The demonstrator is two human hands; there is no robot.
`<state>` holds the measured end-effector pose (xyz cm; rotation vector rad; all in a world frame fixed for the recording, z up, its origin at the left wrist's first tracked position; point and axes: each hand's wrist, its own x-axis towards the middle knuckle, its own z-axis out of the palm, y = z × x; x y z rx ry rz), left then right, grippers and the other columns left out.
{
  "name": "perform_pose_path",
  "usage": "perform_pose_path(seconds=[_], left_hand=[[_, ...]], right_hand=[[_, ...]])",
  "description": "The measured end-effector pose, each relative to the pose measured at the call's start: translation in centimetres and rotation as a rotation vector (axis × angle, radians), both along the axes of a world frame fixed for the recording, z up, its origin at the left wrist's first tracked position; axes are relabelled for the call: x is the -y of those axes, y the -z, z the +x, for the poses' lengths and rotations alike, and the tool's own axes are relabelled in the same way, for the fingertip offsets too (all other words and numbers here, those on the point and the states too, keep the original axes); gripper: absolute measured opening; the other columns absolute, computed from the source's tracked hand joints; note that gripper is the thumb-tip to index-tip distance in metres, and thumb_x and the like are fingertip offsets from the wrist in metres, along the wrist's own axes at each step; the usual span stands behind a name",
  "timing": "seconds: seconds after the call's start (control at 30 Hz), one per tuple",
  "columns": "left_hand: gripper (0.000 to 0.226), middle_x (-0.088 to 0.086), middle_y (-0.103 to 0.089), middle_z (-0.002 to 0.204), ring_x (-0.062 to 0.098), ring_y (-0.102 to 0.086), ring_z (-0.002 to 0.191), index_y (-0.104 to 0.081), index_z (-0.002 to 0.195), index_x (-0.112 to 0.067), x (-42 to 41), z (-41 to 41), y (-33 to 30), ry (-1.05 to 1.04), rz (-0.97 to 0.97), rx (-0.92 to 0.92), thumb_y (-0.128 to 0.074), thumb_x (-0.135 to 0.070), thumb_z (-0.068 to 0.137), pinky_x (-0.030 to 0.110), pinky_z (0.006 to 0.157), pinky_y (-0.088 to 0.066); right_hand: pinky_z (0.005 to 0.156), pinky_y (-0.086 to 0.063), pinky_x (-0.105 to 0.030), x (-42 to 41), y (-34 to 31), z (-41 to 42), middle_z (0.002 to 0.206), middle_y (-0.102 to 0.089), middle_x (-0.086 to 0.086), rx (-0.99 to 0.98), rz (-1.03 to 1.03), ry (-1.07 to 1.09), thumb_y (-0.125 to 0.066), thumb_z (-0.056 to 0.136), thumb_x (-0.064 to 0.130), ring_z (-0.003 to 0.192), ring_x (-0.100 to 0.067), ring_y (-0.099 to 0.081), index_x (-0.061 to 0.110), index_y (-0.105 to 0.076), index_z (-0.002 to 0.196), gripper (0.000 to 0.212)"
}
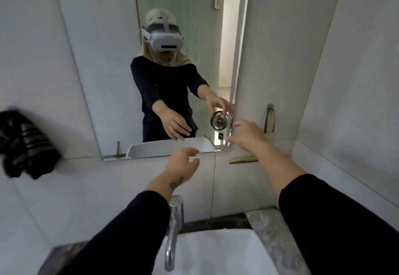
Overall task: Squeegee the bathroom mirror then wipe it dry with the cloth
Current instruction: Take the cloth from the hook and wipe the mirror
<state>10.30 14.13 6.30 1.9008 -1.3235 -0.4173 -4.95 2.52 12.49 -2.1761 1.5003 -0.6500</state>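
The bathroom mirror (pixel 172 4) hangs on the tiled wall ahead and reflects me with both arms stretched out. A squeegee with a yellow and grey handle (pixel 269 121) hangs on the wall just right of the mirror; its blade (pixel 244 159) shows below, partly hidden by my right forearm. A dark striped cloth (pixel 26 145) hangs on the wall at the far left. My right hand (pixel 246 134) is open with fingers spread, near the mirror's lower right corner and left of the squeegee handle. My left hand (pixel 183 162) is open and empty below the mirror's bottom edge.
A chrome faucet (pixel 174 220) rises over the white sink (pixel 216 253) directly under my arms. A marbled counter (pixel 269 227) runs around the sink. The reflection of a small round fan (pixel 219 121) shows at the mirror's lower right. The side wall (pixel 356 80) stands close on the right.
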Motion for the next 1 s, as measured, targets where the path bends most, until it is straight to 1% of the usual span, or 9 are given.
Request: perform_pose_path(seconds=[0.1, 0.23, 0.33, 0.5, 0.63, 0.83, 0.9, 0.97, 1.0], left_hand=[[0.034, 0.001, -0.058, 0.128, 0.018, -0.054, 0.116, -0.055, 0.126, -0.015, -4.9, 2.9, -2.4, -0.08, -0.031, 0.029, -0.054, -0.019, 0.092, 0.03, 0.098, -0.042], [0.034, -0.001, -0.059, 0.127, 0.017, -0.053, 0.116, -0.056, 0.126, -0.017, -12.2, 6.5, -4.0, -0.22, -0.068, 0.07, -0.053, -0.02, 0.092, 0.026, 0.095, -0.04], [0.032, 0.0, -0.058, 0.128, 0.018, -0.054, 0.115, -0.058, 0.123, -0.019, -17.1, 9.5, -4.3, -0.343, -0.086, 0.055, -0.053, -0.02, 0.091, 0.025, 0.091, -0.041], [0.034, 0.002, -0.053, 0.134, 0.018, -0.052, 0.114, -0.057, 0.126, -0.017, -23.2, 14.6, -4.6, -0.53, -0.133, 0.019, -0.052, -0.016, 0.092, 0.021, 0.082, -0.039], [0.038, 0.006, -0.058, 0.126, 0.021, -0.054, 0.112, -0.054, 0.127, -0.014, -25.4, 18.5, -4.2, -0.666, -0.165, 0.007, -0.055, -0.016, 0.09, 0.023, 0.085, -0.038], [0.048, 0.003, -0.05, 0.136, 0.019, -0.049, 0.121, -0.04, 0.139, -0.02, -24.3, 23.5, -3.2, -0.731, -0.178, -0.065, -0.052, -0.017, 0.093, 0.023, 0.086, -0.038], [0.051, 0.001, -0.05, 0.136, 0.012, -0.05, 0.111, -0.035, 0.142, -0.021, -23.2, 24.5, -2.8, -0.717, -0.195, -0.076, -0.05, -0.015, 0.094, 0.019, 0.079, -0.037], [0.055, 0.002, -0.05, 0.134, 0.005, -0.047, 0.095, -0.029, 0.145, -0.022, -22.2, 25.3, -2.1, -0.696, -0.206, -0.077, -0.048, -0.011, 0.094, 0.008, 0.066, -0.037], [0.058, 0.001, -0.05, 0.134, 0.004, -0.048, 0.093, -0.026, 0.147, -0.023, -21.7, 25.7, -1.7, -0.686, -0.211, -0.088, -0.047, -0.01, 0.094, 0.005, 0.062, -0.038]], right_hand=[[0.103, -0.041, -0.036, -4.4, -1.3, 2.9, 0.141, -0.048, -0.007, -0.061, 0.045, -0.192, -0.073, 0.08, 0.036, 0.125, -0.027, -0.048, 0.021, -0.051, 0.133, 0.059], [0.1, -0.04, -0.033, -10.1, -2.5, 6.9, 0.14, -0.049, -0.007, -0.069, 0.01, -0.37, -0.069, 0.085, 0.033, 0.125, -0.024, -0.049, 0.017, -0.052, 0.132, 0.053], [0.102, -0.042, -0.036, -14.2, -2.6, 10.8, 0.137, -0.051, -0.008, -0.057, -0.013, -0.494, -0.067, 0.086, 0.036, 0.122, -0.024, -0.051, 0.019, -0.055, 0.129, 0.048], [0.088, -0.043, -0.028, -19.5, -1.9, 18.7, 0.136, -0.05, -0.007, -0.003, -0.011, -0.726, -0.06, 0.09, 0.034, 0.12, -0.023, -0.051, 0.024, -0.058, 0.126, 0.037], [0.1, -0.036, -0.029, -21.7, -1.1, 25.4, 0.143, -0.045, -0.006, 0.064, -0.021, -0.853, -0.056, 0.093, 0.031, 0.129, -0.022, -0.045, 0.027, -0.052, 0.134, 0.041], [0.108, -0.036, -0.034, -22.6, -1.0, 34.7, 0.141, -0.044, -0.008, 0.222, -0.084, -0.885, -0.056, 0.093, 0.026, 0.13, -0.024, -0.043, 0.021, -0.038, 0.144, 0.055], [0.108, -0.037, -0.035, -22.5, -0.5, 37.0, 0.141, -0.043, -0.007, 0.263, -0.09, -0.837, -0.055, 0.094, 0.026, 0.129, -0.023, -0.044, 0.019, -0.035, 0.145, 0.056], [0.104, -0.038, -0.034, -22.5, 0.0, 38.7, 0.138, -0.047, -0.006, 0.302, -0.142, -0.758, -0.055, 0.094, 0.027, 0.126, -0.023, -0.047, 0.017, -0.038, 0.143, 0.053], [0.101, -0.04, -0.034, -22.5, 0.3, 39.4, 0.135, -0.05, -0.006, 0.33, -0.166, -0.714, -0.056, 0.093, 0.027, 0.124, -0.023, -0.049, 0.016, -0.041, 0.141, 0.051]])
